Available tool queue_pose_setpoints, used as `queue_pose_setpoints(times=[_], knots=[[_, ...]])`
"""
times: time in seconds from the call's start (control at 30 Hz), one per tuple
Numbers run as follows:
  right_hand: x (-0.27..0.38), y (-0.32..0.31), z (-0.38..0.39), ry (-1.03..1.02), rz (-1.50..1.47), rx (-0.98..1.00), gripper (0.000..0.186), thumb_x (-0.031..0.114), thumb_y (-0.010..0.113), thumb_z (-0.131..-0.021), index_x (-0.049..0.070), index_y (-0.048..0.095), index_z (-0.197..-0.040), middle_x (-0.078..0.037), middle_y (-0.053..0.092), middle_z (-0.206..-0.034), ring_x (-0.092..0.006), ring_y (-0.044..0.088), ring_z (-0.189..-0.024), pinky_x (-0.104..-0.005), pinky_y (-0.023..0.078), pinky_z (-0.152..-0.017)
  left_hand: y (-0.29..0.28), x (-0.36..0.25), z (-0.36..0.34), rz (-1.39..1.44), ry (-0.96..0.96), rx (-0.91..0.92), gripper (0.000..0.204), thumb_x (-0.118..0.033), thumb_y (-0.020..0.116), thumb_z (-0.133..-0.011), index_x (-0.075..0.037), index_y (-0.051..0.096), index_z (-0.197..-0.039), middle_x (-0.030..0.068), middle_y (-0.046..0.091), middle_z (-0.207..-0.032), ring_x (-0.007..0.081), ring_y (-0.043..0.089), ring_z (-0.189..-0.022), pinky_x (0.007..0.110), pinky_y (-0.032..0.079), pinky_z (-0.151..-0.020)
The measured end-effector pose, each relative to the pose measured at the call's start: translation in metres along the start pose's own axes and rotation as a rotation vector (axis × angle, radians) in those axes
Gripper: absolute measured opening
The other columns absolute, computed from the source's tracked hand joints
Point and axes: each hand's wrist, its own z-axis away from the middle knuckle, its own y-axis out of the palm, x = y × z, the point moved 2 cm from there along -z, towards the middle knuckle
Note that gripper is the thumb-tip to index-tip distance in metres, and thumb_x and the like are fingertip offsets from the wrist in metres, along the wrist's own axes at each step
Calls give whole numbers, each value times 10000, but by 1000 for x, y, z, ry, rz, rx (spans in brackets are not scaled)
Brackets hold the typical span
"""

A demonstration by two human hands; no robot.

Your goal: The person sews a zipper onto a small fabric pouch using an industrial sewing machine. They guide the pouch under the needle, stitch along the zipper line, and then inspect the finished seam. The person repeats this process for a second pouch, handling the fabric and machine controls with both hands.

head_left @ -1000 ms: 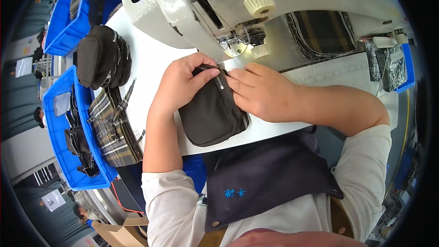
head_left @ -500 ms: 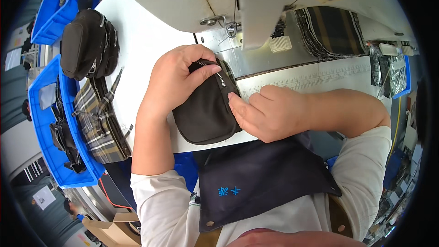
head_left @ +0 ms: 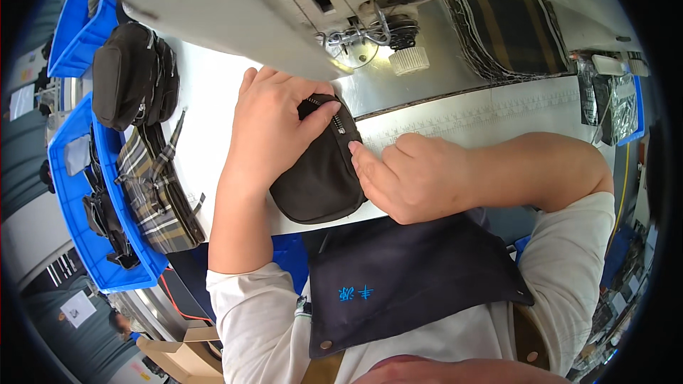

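A dark fabric pouch piece [head_left: 320, 181] with a rounded lower end lies on the white sewing table, close to its front edge. Along its upper right side runs a metal zipper [head_left: 339, 125], slightly parted at the top. My left hand [head_left: 274, 124] pinches the pouch's top edge by the zipper, its thumb on top of the fabric. At the right edge, just below the zipper's end, the curled fingers of my right hand [head_left: 416, 178] grip the rim. Part of the top edge is hidden by my left hand.
The sewing machine [head_left: 213, 7] overhangs the far side, its needle area [head_left: 352, 39] just beyond my left hand. Plaid panels [head_left: 509, 32] are stacked at the back right. At left are a finished dark bag [head_left: 126, 75], plaid fabric [head_left: 153, 203] and a blue bin [head_left: 67, 231].
The head view has shifted, so the sewing machine looks nearer and further left. Some fingers of my left hand stretch out more. Both hands keep their hold on the pouch piece.
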Motion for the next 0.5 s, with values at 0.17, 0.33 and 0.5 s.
queue_pose_setpoints(times=[0.17,0.33,0.5], knots=[[-2,-2,-1,-29,0,-3,392,197,662,-736,-116,746,-955,-120,675,-746,-168,557,-555,-306,387,-493,3,0,0,4,-16,-28,130,-59,764,-806,-19,726,-923,90,752,-953,300,657,-951,388,457,-945],[-2,1,0,-30,-13,-28,408,189,655,-747,-148,729,-966,-120,647,-682,-177,542,-522,-308,388,-475,-1,-8,-1,3,-60,-36,128,-76,755,-818,-37,725,-937,81,745,-941,286,653,-957,389,455,-928],[-2,2,1,-17,-25,-29,405,183,655,-756,-152,726,-973,-106,630,-662,-176,538,-521,-306,389,-471,-1,-6,-2,8,-39,-47,118,-110,762,-842,-47,724,-935,69,745,-939,272,656,-960,388,441,-941]])
